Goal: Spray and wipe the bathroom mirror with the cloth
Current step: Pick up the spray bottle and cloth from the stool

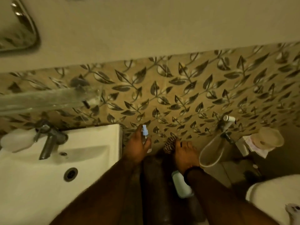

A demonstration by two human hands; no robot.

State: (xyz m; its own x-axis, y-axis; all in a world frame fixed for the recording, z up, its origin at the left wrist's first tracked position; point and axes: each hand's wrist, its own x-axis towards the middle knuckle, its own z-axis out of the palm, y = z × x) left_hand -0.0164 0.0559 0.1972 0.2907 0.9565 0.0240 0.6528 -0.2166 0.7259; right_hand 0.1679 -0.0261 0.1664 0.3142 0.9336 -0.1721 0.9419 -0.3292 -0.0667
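My left hand grips a small clear spray bottle with a pale blue nozzle, held upright just right of the sink. Bunched in my right hand is a dark patterned cloth, which sticks out to the left of the fingers. Both hands are low, in front of the leaf-patterned tiled wall. The mirror with its rounded frame shows only as a corner at the upper left, far above and left of both hands.
A white sink with a metal tap fills the lower left. A glass shelf juts from the wall above it. A hose sprayer, a pale bucket and the toilet stand at the right.
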